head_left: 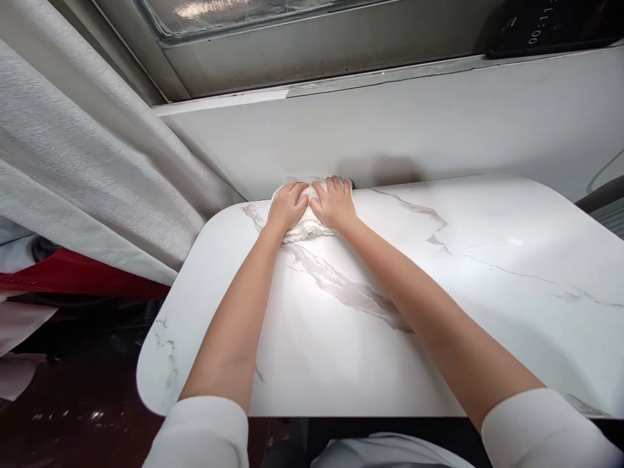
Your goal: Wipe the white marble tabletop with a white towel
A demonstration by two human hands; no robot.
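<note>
A crumpled white cloth (311, 227) with a wavy edge lies bunched at the far edge of a white marble-patterned table (336, 364). My left hand (288, 207) presses on its left half, fingers together and curled over it, thumb pointing inward. On the right half sits my right hand (334, 203), its fingers bent over the far side of the cloth. The two thumbs nearly meet in the middle. Both arms stretch forward across the table, and the fingertips are partly hidden in the folds.
Behind the table rises a white wall (390, 123) below a window frame (273, 58). A dark device with lit digits (550, 29) stands on the ledge at upper right. A pale curtain (88, 130) hangs at the left, above a red item (82, 273).
</note>
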